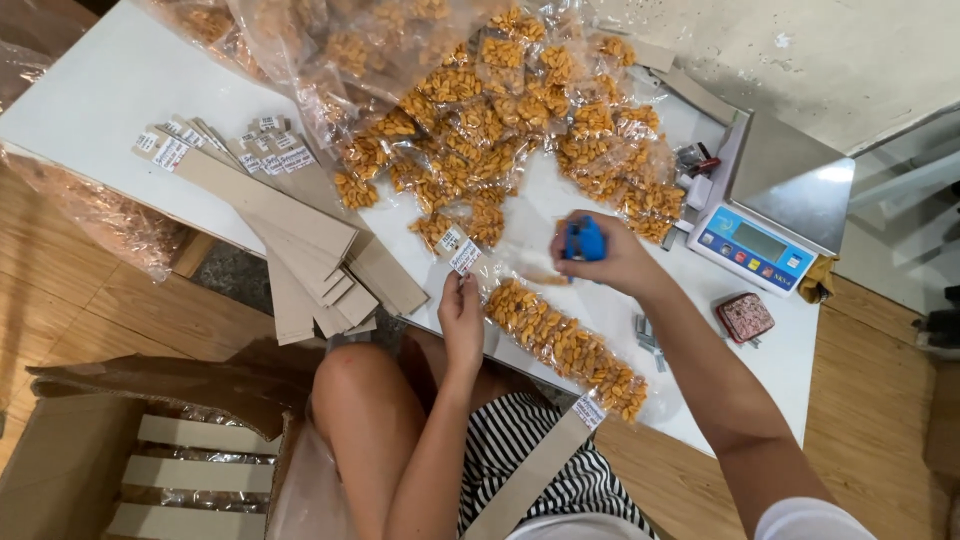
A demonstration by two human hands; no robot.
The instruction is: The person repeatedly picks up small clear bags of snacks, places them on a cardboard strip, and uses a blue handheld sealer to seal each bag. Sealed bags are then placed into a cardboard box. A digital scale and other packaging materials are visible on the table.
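A white table [90, 90] bears snack packets [500, 110], cardboard strips [290, 225] and a scale [770, 215].

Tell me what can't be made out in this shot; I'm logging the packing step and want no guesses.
Head view only:
- Blue stapler: mostly covered by the right hand, so its mouth is hidden.
- Small label: at the left hand, print too small.
- Scale: display too small.
- Cardboard box: cut by the left edge.
- Lowest cardboard strip: far end hidden against the striped shorts.

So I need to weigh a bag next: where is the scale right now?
In the head view the scale sits at the table's far right edge, just beyond the right hand holding the blue stapler, beside the pile of snack bags.
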